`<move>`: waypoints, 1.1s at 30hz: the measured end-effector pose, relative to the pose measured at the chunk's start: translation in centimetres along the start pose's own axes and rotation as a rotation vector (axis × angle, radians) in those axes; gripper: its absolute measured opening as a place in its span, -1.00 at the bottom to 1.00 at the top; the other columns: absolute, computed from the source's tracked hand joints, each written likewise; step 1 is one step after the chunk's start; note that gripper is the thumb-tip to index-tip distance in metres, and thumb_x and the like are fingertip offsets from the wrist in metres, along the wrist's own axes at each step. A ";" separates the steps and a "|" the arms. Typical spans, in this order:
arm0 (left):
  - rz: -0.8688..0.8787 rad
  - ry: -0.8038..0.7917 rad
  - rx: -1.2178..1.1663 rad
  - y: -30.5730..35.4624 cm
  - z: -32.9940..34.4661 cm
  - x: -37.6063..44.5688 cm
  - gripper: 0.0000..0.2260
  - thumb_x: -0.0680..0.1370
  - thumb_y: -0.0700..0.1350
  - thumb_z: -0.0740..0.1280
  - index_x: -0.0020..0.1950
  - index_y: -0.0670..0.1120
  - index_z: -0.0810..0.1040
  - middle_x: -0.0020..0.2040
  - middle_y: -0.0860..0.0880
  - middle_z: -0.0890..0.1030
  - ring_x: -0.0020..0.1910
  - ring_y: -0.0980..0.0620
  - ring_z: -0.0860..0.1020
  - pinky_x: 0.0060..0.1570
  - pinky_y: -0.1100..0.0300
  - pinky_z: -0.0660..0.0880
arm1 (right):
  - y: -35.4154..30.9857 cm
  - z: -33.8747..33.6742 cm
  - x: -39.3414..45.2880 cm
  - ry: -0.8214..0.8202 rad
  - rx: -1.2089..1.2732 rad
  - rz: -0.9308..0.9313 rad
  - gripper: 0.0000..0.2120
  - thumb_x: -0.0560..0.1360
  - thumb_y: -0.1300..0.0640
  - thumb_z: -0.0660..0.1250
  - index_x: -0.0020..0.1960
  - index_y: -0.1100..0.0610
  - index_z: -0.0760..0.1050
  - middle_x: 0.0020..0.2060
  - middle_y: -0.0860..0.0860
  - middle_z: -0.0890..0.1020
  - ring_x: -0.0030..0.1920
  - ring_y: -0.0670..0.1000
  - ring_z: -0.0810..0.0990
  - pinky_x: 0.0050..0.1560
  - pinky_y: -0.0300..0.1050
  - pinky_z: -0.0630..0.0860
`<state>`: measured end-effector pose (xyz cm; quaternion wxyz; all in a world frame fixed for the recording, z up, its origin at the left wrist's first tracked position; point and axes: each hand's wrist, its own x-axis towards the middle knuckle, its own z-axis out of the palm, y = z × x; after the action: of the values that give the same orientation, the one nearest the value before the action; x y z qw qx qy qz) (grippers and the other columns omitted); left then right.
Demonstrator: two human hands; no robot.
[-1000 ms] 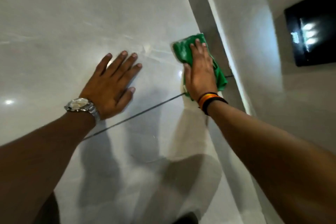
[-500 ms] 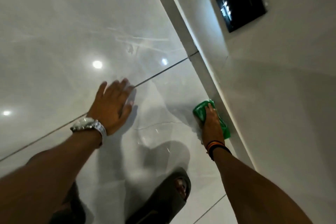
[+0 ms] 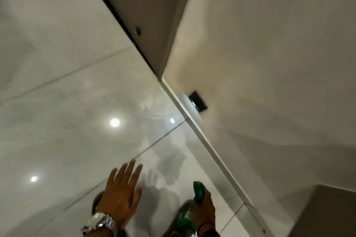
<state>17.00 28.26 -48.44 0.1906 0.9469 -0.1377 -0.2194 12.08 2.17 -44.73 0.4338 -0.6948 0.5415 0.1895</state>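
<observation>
Down at six o'clock, the left hand point(image 3: 121, 194) is spread wide, fingers straight and apart, over the glossy floor tile point(image 3: 57, 111); whether the palm actually touches it I cannot tell. A grey sandal point(image 3: 95, 201) pokes out from under it. Just to its three o'clock, the right hand point(image 3: 205, 213) is curled round a bunched green cloth point(image 3: 200, 190), low by the floor and near the skirting board point(image 3: 204, 138).

To wipe well, I'd flatten the cloth under the palm, draw overlapping strokes along the skirting, and brace the left hand on dry tile.

Farther out, a grout line point(image 3: 163, 137) runs toward one o'clock and a light reflection point(image 3: 114, 122) glints at ten. A black wall plate point(image 3: 198, 101) sits on the pale wall point(image 3: 269, 54) at one o'clock, and a brown door point(image 3: 146, 5) stands at twelve.
</observation>
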 end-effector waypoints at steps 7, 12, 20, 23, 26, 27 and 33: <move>0.127 0.032 0.030 7.4 -23.9 -4.7 -0.35 0.71 0.22 -0.10 0.73 -0.06 0.21 0.71 -0.17 0.25 0.68 -0.27 0.26 0.69 -0.15 -0.02 | -14.1 -7.2 -20.3 -0.099 0.023 -0.373 -0.52 0.64 0.28 0.20 0.53 0.01 0.32 0.42 0.06 0.51 0.40 0.07 0.48 0.31 -0.21 0.41; 0.278 0.082 0.117 14.4 -34.9 -7.1 -0.37 0.70 0.17 -0.04 0.72 -0.09 0.22 0.71 -0.20 0.28 0.68 -0.29 0.27 0.66 -0.28 0.10 | -22.3 -13.5 -28.4 -0.066 0.093 -0.598 -0.44 0.58 0.37 0.17 0.53 0.03 0.31 0.43 0.07 0.49 0.41 0.09 0.47 0.44 -0.05 0.37; 0.569 0.107 0.071 25.3 -40.0 -8.3 -0.40 0.71 0.13 -0.08 0.73 -0.05 0.20 0.73 -0.15 0.23 0.72 -0.20 0.17 0.70 -0.13 -0.09 | -21.6 -23.9 -34.8 0.084 0.370 -0.668 -0.53 0.60 0.33 0.24 0.46 0.01 0.38 0.36 0.00 0.54 0.34 0.02 0.54 0.42 0.07 0.48; 0.687 0.089 0.081 28.7 -38.8 -8.1 -0.42 0.72 0.12 -0.05 0.71 -0.06 0.25 0.71 -0.16 0.28 0.71 -0.21 0.22 0.70 -0.20 0.02 | -17.9 -28.2 -37.3 0.182 0.540 -0.596 -0.63 0.60 0.37 0.25 0.32 0.05 0.47 0.17 0.03 0.64 0.11 -0.08 0.63 0.11 -0.28 0.61; 0.776 0.047 0.084 32.1 -36.4 -9.2 -0.41 0.72 0.12 -0.04 0.71 -0.08 0.25 0.71 -0.16 0.28 0.71 -0.22 0.22 0.71 -0.20 0.03 | -12.8 -32.4 -38.7 0.277 0.824 -0.440 -0.79 0.57 0.32 0.25 0.14 0.17 0.58 -0.03 0.09 0.69 -0.06 0.06 0.65 -0.13 -0.17 0.63; 0.804 0.033 0.087 33.4 -35.7 -9.9 -0.41 0.72 0.12 -0.06 0.72 -0.07 0.22 0.72 -0.15 0.25 0.72 -0.20 0.19 0.71 -0.19 -0.01 | -11.0 -33.9 -38.9 0.298 0.933 -0.383 -0.82 0.54 0.28 0.25 0.07 0.19 0.60 -0.07 0.12 0.68 -0.06 0.11 0.63 -0.09 -0.07 0.62; 0.988 -0.026 0.176 39.9 -31.1 -14.3 -0.40 0.71 0.12 -0.08 0.74 -0.06 0.17 0.76 -0.12 0.17 0.74 -0.14 0.12 0.73 -0.13 -0.07 | -1.8 -41.2 -38.0 0.284 1.376 -0.112 -0.73 0.52 0.04 0.17 -0.26 0.08 0.55 -0.33 0.04 0.62 -0.23 0.14 0.59 -0.03 0.02 0.55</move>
<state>12.13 7.02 -0.61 0.1894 0.7782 -0.5900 -0.1025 -7.76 -8.75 6.57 0.7089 -0.3073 0.5533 -0.3112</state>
